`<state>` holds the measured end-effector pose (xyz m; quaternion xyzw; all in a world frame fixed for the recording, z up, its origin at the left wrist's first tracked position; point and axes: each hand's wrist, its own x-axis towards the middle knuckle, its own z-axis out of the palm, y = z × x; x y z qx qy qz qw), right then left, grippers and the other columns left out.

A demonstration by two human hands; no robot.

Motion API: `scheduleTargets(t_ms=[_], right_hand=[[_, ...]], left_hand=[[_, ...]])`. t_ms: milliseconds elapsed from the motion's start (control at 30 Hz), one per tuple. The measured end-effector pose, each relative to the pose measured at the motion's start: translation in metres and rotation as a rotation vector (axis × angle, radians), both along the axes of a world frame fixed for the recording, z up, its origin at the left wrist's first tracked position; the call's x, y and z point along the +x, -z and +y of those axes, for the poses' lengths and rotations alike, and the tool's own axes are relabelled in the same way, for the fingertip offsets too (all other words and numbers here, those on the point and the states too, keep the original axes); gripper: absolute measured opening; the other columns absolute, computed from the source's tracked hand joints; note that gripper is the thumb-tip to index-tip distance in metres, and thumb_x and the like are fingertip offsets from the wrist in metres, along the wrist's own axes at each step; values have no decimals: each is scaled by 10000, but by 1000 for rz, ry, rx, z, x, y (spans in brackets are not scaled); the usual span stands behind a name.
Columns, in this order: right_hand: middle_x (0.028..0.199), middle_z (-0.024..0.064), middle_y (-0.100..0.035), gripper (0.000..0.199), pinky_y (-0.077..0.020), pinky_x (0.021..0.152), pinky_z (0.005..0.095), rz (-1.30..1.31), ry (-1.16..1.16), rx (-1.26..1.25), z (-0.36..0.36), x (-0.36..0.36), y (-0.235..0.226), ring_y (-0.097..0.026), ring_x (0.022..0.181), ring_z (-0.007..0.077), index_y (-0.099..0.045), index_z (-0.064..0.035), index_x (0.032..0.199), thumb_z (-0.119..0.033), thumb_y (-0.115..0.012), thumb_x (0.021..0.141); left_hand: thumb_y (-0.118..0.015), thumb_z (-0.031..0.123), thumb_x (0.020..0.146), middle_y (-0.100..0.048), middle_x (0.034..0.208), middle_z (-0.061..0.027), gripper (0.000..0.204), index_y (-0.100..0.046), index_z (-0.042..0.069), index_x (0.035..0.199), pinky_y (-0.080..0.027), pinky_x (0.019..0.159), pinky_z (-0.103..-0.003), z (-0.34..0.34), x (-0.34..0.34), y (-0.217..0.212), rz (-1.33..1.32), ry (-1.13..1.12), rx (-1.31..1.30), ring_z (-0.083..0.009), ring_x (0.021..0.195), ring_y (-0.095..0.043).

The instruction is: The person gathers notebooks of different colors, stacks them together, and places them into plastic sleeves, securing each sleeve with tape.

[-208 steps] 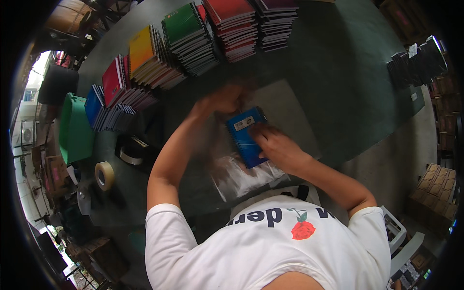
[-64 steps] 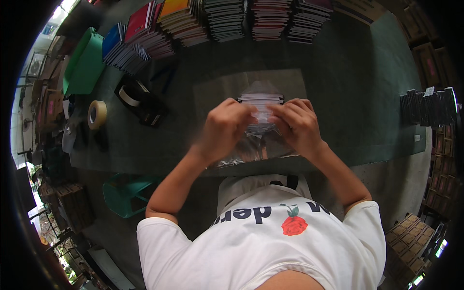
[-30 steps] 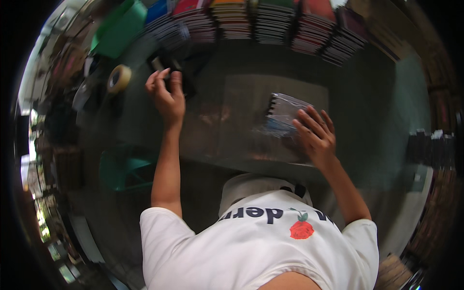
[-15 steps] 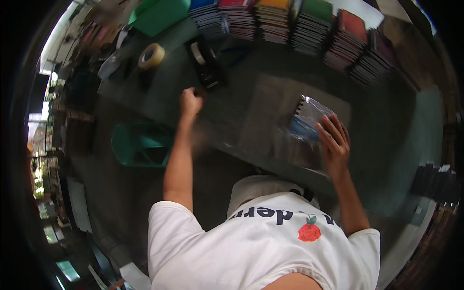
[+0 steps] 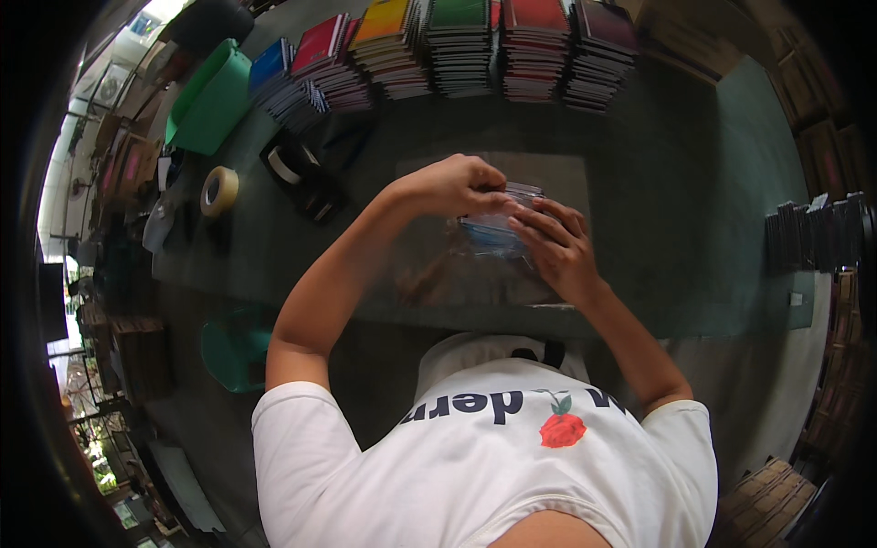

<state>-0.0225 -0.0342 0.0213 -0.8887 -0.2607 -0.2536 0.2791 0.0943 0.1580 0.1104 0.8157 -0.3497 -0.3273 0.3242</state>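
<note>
A small spiral notebook (image 5: 493, 236) in clear plastic wrap lies on a pale flat sheet (image 5: 565, 172) on the dark table. My left hand (image 5: 461, 187) is bent over the notebook's upper edge with its fingers curled and tips pinched together; what they pinch is too small to make out. From the right side, my right hand (image 5: 562, 248) reaches over the wrapped notebook, fingers stretched out and lying on the plastic. The fingertips of both hands nearly meet over it. Part of the cover is hidden under them.
Along the far edge stand several stacks of coloured spiral notebooks (image 5: 457, 55). A black tape dispenser (image 5: 306, 178), a tape roll (image 5: 219, 192) and a green bin (image 5: 208, 100) sit at left. A green stool (image 5: 233, 352) is below the table's edge. Dark upright items (image 5: 813, 236) line the right.
My left hand has come from beside the tape dispenser to the notebook's upper edge. My right hand has stayed on the wrapped notebook. The view has turned, shifting the table's contents.
</note>
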Motion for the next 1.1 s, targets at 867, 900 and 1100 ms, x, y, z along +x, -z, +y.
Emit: scheduleTargets(t_ms=[867, 900, 1100], right_hand=[[1362, 193, -390, 1032, -263, 1066, 468, 647, 3, -548, 58, 51, -69, -380, 1260, 350, -210, -115, 1437, -262, -799, 603], [1346, 194, -407, 1040, -273, 1056, 474, 607, 4, -490, 58, 53, -71, -392, 1249, 346, -213, -93, 1432, -268, -803, 594], [1260, 174, -489, 1065, -319, 1012, 462, 748, 29, -237, 27, 53, -77, -438, 1208, 318, -252, -4, 1399, -292, -819, 544]], left_hand=[[-716, 154, 704, -588, 750, -130, 172, -582, 61, 761, -476, 623, -377, 40, -121, 70, -198, -59, -101, -296, 703, -593], [-714, 151, 708, -586, 756, -133, 171, -580, 56, 757, -473, 616, -370, 31, -126, 74, -236, -143, -143, -286, 700, -593], [-726, 265, 781, -557, 785, -62, 326, -516, 30, 863, -438, 594, -277, 20, -62, 45, -522, -834, -415, -140, 655, -506]])
